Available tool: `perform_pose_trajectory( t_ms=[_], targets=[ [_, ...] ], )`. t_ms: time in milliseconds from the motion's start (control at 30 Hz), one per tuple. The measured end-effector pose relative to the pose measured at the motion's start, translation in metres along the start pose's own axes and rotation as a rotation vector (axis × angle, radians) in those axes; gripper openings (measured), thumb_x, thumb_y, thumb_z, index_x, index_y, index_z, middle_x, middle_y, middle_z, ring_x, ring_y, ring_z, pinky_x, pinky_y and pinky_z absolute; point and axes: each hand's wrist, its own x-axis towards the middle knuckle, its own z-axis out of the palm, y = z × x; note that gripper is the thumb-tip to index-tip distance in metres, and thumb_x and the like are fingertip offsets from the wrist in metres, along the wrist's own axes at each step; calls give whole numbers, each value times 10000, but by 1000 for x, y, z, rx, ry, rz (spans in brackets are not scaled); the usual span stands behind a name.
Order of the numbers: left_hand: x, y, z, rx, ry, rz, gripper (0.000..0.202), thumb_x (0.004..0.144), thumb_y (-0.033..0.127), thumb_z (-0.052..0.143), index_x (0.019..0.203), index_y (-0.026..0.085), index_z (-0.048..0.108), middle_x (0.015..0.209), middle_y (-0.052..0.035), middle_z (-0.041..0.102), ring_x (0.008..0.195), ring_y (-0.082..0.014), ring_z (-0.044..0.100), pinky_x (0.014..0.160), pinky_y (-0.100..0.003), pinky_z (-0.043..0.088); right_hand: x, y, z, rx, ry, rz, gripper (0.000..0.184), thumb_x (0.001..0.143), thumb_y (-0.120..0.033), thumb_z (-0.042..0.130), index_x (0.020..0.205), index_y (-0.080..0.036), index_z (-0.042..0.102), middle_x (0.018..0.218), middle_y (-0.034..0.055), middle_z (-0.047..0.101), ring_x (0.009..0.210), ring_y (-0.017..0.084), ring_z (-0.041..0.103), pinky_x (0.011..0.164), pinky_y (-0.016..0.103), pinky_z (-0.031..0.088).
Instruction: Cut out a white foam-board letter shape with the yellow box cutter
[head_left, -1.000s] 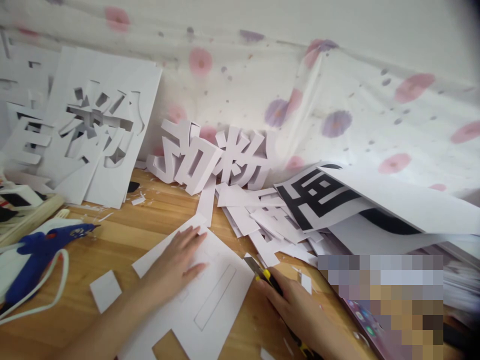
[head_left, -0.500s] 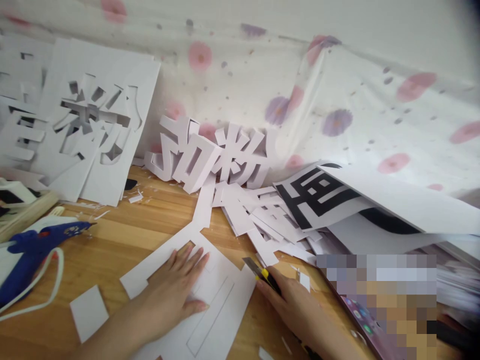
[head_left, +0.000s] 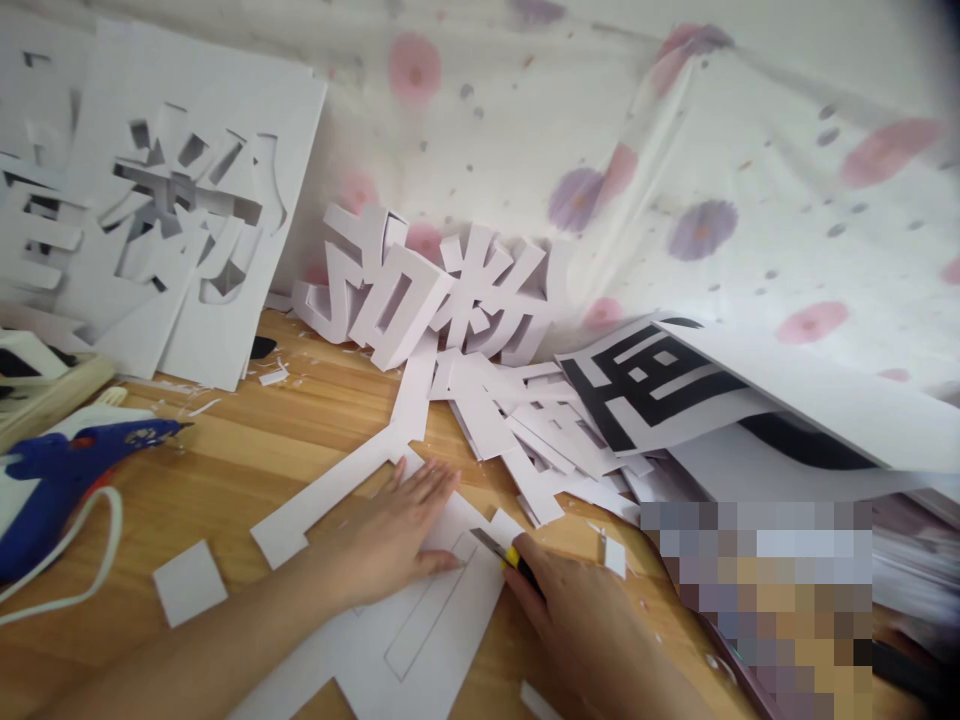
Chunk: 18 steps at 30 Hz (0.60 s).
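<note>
Beyond the knife (head_left: 511, 560), a white block character "粉" (head_left: 471, 288).

Worktop (head_left: 247, 455): light brown wood, grain lines showing, surface slightly glossy. Directly behind worktop: whitish, thin-looking sheet (head_left: 495, 150), creased, printed with pink and purple flowers (head_left: 415, 68) plus small grey spots. Higher up behind worktop, toward right: plain off-white wall (head_left: 847, 40). Light over worktop soft, diffuse; shadows faint.
</note>
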Motion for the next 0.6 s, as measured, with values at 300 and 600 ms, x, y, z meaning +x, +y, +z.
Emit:
perform_pose_trajectory(
  t_ms=[300,600],
  targets=[
    [3,-4,8,-69,38,8,795,791,539,531,1407,159,204,1448,-142,187,1347,-253,149,1090,-449,69,2,-3,8,-114,17,-12,227,889,-349,374,801,-241,553,630,36,653,531,202,594,469,292,210],
    [5,-6,11,-29,14,-6,831,804,563,496,1413,106,162,1456,-137,161,1357,-235,117,1097,-437,48,1,1,17,-65,79,-3,231,883,-373,386,780,-261,560,581,19,599,482,165,518,496,286,221]
  ],
)
